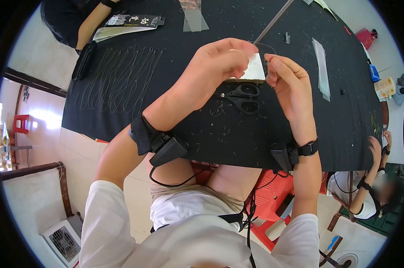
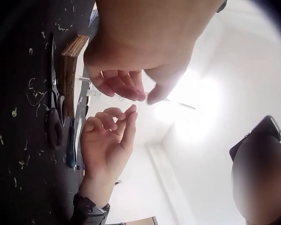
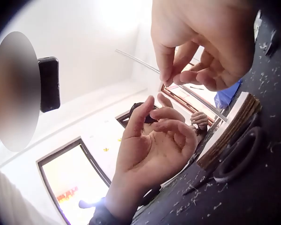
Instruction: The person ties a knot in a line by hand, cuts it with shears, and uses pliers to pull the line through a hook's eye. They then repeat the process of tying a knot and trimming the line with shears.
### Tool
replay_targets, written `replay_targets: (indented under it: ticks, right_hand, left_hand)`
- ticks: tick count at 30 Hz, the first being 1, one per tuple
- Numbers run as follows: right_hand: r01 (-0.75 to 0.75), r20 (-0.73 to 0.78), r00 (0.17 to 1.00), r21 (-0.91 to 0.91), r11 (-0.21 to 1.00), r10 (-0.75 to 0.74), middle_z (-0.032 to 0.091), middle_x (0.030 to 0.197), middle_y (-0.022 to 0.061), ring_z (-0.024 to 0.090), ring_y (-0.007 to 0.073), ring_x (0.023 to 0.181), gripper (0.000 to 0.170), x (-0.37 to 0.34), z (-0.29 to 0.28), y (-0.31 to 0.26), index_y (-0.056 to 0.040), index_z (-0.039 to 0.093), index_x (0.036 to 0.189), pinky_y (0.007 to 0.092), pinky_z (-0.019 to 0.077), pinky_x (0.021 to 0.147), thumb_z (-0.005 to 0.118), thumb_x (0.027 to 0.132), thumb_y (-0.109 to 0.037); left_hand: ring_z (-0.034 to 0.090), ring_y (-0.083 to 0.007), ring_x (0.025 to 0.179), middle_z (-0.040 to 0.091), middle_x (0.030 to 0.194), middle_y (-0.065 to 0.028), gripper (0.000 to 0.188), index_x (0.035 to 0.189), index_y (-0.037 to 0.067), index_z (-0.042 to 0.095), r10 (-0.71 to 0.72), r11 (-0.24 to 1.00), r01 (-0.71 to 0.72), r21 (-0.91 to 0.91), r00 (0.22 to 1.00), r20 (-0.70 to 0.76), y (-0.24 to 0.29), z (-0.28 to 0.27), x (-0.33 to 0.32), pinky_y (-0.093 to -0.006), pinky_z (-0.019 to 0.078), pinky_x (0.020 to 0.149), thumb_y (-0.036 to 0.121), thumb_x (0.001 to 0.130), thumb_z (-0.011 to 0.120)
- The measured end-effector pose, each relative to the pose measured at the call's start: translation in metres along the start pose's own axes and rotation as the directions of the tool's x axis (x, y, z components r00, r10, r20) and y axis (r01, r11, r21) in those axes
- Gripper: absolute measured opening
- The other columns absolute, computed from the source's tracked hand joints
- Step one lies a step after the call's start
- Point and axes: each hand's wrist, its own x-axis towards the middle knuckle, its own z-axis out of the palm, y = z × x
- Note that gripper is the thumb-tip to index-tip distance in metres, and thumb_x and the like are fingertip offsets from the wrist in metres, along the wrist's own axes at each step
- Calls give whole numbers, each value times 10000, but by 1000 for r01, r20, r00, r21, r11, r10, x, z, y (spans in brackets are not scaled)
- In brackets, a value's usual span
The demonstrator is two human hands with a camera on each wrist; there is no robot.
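A thin metal rod (image 2: 182, 104) rises from a white-topped block (image 3: 225, 126) with rough brown edges. My left hand (image 1: 224, 60) is beside the rod with its fingers bent; in the right wrist view a gap shows between its thumb and index finger (image 3: 166, 101). I cannot tell whether a fine line runs through that hand. On the other side of the rod, my right hand (image 1: 293, 82) pinches a fine, clear line (image 1: 269, 46) between thumb and fingertips. This line curves from near the rod to the right fingertips. Black-handled scissors (image 1: 246, 99) lie against the block's near side.
Looped fine lines (image 1: 121, 78) lie in a row on the black cloth (image 1: 202, 138) at left, below a printed packet (image 1: 135, 21). Clear plastic sleeves (image 1: 321, 69) lie at right. Small clippings litter the cloth. Another person (image 1: 367, 192) sits at the right.
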Motion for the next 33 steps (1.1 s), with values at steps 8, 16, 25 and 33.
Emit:
replay_targets:
  ticks: [8, 16, 25, 33]
  right_hand:
    - [18, 28, 999, -61, 998, -16, 633, 800, 38, 470, 54, 617, 195, -3, 5, 1, -8, 649, 947, 181, 376, 556, 626, 799, -131]
    - [27, 39, 999, -92, 995, -24, 627, 784, 25, 465, 51, 613, 193, -2, 5, 4, -11, 649, 951, 180, 373, 553, 625, 800, -129]
    - [22, -5, 1000, -85, 996, -22, 617, 772, 20, 478, 49, 619, 195, -2, 4, 4, -29, 649, 963, 175, 379, 557, 631, 799, -133]
    - [171, 10, 985, -20, 985, -171, 624, 790, 25, 485, 38, 623, 197, -4, 6, 0, -29, 622, 982, 176, 374, 564, 627, 796, -93]
  left_hand:
    - [470, -42, 690, 597, 829, 1, 196, 950, 23, 632, 0, 971, 9, 239, 999, -37, -9, 3, -2, -174, 373, 608, 150, 800, 627]
    - [454, -38, 663, 598, 813, 0, 214, 962, 19, 635, -26, 982, 43, 183, 995, -95, -16, -2, -1, -172, 378, 609, 165, 805, 626]
    - [437, -40, 636, 561, 736, 6, 201, 942, 10, 637, -21, 983, 51, 175, 985, -171, -15, -1, 0, -176, 381, 603, 160, 808, 622]
    - [475, -63, 649, 567, 731, -18, 209, 929, -2, 645, -46, 972, 79, 223, 987, -151, -13, 0, -2, -180, 392, 594, 163, 802, 629]
